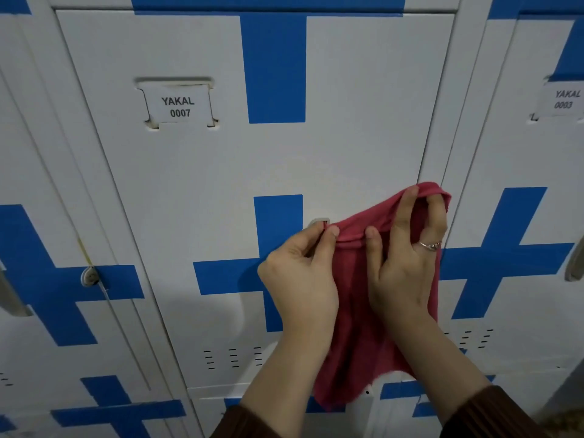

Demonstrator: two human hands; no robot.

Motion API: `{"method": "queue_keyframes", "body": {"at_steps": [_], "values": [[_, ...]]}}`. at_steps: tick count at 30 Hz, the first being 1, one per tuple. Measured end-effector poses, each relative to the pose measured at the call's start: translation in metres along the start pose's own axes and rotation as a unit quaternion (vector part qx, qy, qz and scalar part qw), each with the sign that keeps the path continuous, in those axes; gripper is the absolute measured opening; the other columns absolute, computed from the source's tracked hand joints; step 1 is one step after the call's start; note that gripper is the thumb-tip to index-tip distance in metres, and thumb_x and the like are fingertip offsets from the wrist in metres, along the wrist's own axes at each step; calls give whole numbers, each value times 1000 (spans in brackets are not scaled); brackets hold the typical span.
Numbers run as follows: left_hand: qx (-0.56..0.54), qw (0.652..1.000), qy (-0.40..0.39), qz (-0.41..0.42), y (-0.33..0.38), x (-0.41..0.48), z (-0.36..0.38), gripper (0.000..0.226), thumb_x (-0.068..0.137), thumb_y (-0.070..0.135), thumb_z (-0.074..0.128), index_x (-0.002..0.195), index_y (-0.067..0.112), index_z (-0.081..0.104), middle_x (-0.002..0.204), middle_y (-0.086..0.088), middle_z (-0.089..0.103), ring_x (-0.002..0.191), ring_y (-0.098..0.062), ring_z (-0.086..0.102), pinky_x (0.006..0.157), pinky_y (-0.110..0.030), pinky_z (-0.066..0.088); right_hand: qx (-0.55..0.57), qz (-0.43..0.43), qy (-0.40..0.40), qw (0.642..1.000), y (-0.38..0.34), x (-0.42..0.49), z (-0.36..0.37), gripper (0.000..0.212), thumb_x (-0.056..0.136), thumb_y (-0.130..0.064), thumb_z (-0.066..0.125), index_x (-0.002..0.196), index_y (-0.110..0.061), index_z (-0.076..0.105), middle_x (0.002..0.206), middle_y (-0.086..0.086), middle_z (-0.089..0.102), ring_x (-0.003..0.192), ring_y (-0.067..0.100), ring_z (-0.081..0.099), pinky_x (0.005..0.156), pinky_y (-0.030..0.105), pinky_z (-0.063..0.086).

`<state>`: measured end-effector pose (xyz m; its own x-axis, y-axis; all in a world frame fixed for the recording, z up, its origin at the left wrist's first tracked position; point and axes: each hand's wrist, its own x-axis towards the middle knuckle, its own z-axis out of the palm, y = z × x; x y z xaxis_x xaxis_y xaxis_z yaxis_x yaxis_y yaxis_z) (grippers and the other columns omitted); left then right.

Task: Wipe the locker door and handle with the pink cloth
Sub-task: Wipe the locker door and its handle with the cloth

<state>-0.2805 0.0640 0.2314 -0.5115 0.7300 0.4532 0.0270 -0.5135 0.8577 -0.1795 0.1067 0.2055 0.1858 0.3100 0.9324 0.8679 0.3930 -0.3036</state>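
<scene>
The locker door is white with blue cross shapes and a label reading YAKAL 0007. The pink cloth hangs in front of the door's lower right part. My left hand pinches its top edge at the left. My right hand, with a ring on one finger, grips the top right part with fingers tucked into the fabric. The grey handle peeks out just above my left fingertips; the cloth and hands hide most of it.
Neighbouring lockers stand on both sides, the right one labelled YAKAL 0003. A round lock sits on the left locker. Grey handles show at the far left and far right edges. Vent slots run along the door's bottom.
</scene>
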Motion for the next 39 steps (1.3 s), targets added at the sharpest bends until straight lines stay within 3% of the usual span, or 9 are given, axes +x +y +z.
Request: {"method": "queue_keyframes", "body": {"at_steps": [7, 14, 20, 27, 31, 39], "values": [[24, 999, -2, -29, -20, -11, -9, 18, 72, 12, 78, 88, 19, 73, 72, 20, 69, 73, 3, 66, 72, -9, 50, -69, -43, -34, 996, 1, -2, -1, 57, 99, -38, 21, 142, -2, 12, 145, 15, 11, 135, 31, 14, 113, 35, 4], [37, 999, -14, 23, -8, 0, -4, 21, 75, 8, 75, 96, 13, 73, 79, 32, 61, 78, 6, 65, 74, -4, 46, -74, -42, -32, 996, 0, -1, -1, 57, 99, -39, 20, 141, -1, 13, 144, 15, 12, 134, 32, 15, 113, 35, 6], [35, 999, -35, 8, -8, -8, -10, 22, 73, 22, 78, 94, 25, 70, 70, 27, 66, 75, 6, 66, 74, -10, 51, -82, -39, -34, 995, -1, 0, -1, 58, 98, -39, 20, 142, -1, 12, 145, 17, 14, 134, 31, 15, 113, 33, 3], [59, 997, -11, 45, -11, -2, -6, 22, 75, 18, 77, 95, 13, 74, 77, 26, 64, 73, 5, 65, 71, -5, 48, -77, -44, -47, 995, -4, 12, -4, 58, 98, -39, 19, 143, -4, 8, 147, 20, 18, 136, 29, 12, 113, 32, 0], [68, 998, -18, 5, -23, -16, -14, 19, 76, 20, 75, 94, 15, 74, 71, 26, 64, 75, 6, 65, 68, -3, 46, -100, -77, -72, 989, -4, -1, -5, 56, 98, -38, 19, 143, -7, 10, 146, 13, 13, 135, 27, 13, 113, 33, 1], [72, 997, -5, 42, -4, 5, -2, 16, 77, 13, 75, 93, 11, 74, 79, 35, 58, 74, 10, 63, 75, -3, 44, -92, -75, -55, 991, -4, 1, -6, 57, 93, -29, 35, 141, -3, 17, 144, 18, 23, 133, 29, 19, 111, 35, 7]]}}
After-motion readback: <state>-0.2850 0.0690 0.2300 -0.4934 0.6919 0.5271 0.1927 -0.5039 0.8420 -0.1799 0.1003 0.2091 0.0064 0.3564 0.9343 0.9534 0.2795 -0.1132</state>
